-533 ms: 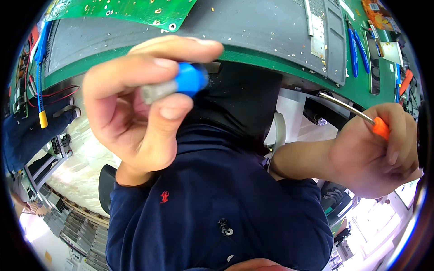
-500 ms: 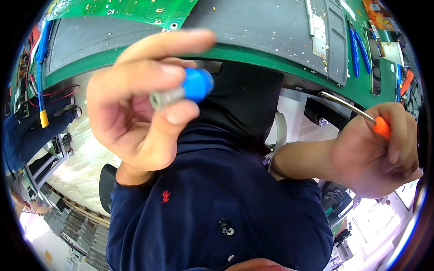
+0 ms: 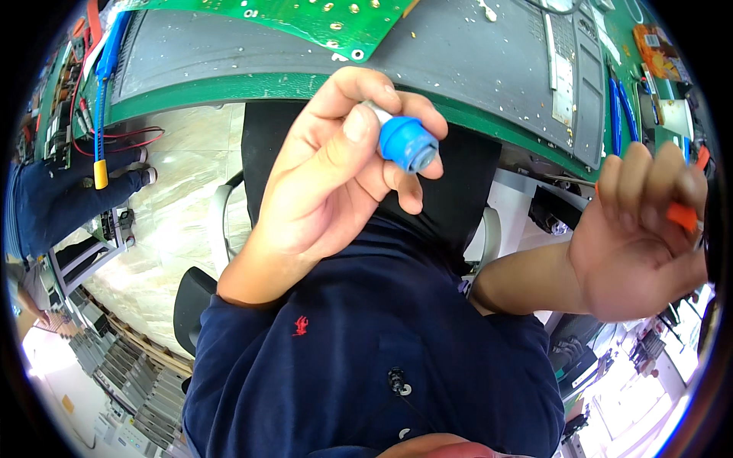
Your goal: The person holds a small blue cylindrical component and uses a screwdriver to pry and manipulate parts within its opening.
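Observation:
My left hand (image 3: 317, 179) is raised over my lap. Its thumb and fingers are closed around a small cylindrical part with a blue collar (image 3: 403, 142) and a grey body, its round end facing down and to the right. What kind of part it is, I cannot make out. At the right edge my right hand (image 3: 630, 229) is curled around a screwdriver with an orange handle (image 3: 682, 216). The fingers hide most of the tool; a thin stretch of its shaft shows left of the hand. The two hands are well apart.
A green circuit board (image 3: 336, 30) lies on the grey work mat (image 3: 252, 57) at the far side. Blue-handled pliers (image 3: 615, 114) and a white roll (image 3: 676, 117) sit at the right. A blue cable with a yellow tip (image 3: 100, 174) hangs at the left. Another person's legs (image 3: 69, 198) show there.
My left hand has moved right and turned, so the blue end of the part now faces down and right. My right hand has rotated, and less of the screwdriver's shaft shows.

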A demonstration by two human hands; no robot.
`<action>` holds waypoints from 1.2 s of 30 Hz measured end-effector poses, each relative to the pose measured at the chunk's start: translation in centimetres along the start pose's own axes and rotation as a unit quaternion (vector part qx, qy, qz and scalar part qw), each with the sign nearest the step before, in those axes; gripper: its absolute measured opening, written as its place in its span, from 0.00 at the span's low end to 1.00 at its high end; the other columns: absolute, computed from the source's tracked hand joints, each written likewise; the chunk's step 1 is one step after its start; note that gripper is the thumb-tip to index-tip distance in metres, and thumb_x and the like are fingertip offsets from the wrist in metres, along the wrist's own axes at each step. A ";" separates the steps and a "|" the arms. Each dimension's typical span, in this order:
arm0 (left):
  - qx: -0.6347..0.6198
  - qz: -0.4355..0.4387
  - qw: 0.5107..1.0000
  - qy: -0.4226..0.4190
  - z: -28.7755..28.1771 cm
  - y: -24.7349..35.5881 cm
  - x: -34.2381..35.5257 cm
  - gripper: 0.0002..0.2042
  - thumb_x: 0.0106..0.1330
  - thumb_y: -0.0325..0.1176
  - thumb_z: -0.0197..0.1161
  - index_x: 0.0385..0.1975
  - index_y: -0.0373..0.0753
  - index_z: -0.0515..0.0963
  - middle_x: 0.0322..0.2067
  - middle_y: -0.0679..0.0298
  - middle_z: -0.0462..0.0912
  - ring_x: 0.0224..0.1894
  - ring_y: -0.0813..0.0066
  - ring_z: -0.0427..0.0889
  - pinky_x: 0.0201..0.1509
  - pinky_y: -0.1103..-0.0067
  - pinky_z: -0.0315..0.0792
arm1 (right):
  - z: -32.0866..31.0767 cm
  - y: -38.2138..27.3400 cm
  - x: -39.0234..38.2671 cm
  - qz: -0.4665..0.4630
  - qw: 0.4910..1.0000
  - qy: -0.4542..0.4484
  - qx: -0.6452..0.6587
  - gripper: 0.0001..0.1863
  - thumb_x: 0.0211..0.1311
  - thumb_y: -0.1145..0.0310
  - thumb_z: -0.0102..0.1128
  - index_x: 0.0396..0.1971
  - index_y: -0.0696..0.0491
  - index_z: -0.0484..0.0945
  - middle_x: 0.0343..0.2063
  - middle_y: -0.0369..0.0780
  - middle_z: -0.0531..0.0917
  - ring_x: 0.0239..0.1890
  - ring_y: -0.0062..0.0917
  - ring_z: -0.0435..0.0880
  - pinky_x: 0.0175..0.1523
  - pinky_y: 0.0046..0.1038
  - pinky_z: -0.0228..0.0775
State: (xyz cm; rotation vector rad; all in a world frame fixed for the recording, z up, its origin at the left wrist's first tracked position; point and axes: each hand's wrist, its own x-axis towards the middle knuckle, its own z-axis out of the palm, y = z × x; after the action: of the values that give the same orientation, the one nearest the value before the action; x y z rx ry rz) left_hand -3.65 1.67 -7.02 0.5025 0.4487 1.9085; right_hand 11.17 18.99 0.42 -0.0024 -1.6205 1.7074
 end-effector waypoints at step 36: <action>-0.138 -0.004 0.990 0.009 -0.3 0.2 -0.1 0.14 0.71 0.38 0.48 0.49 0.37 0.65 0.38 0.60 0.71 0.32 0.76 0.70 0.25 0.83 0.69 | -1.0 2.4 1.8 -0.166 0.979 0.024 -0.119 0.33 0.66 0.51 0.47 0.56 0.67 0.63 0.32 0.41 0.71 0.34 0.32 0.75 0.33 0.26 0.68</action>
State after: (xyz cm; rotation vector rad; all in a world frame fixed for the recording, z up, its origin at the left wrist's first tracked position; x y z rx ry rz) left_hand -3.96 1.49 -7.15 0.3004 0.1922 1.9308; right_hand 9.21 21.04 -0.92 0.1035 -1.6734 1.2482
